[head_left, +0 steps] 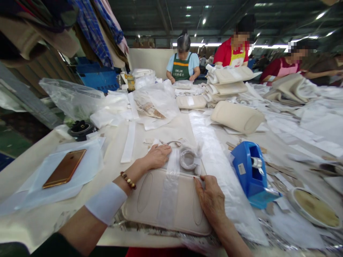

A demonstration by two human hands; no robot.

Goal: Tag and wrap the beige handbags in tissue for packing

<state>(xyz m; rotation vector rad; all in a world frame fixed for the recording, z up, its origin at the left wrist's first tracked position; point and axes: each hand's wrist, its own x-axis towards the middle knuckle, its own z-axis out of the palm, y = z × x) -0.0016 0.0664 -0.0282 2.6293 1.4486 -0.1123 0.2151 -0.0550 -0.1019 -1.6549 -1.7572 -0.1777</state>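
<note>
A flat beige bag-like piece point(144, 210), with rounded corners and oval outlines at its ends, lies at the table's near edge. A translucent white strip point(167, 200) runs across its middle. My right hand point(211, 196) grips the piece's right edge, thumb on top. Beyond its far edge, my left hand point(158, 156) lies low with fingers stretched out, touching the tabletop by small scraps and a thin curved item point(174, 142). Nothing shows in its grasp. A roll of clear tape point(188, 159) rests just right of the strip.
A blue tape dispenser point(248, 175) and a round tin-like container point(314, 207) stand at right. To the left, a phone point(65, 168) lies on pale sheets. Beige pieces point(237, 116) and plastic wrapping cover the far table, where several co-workers stand.
</note>
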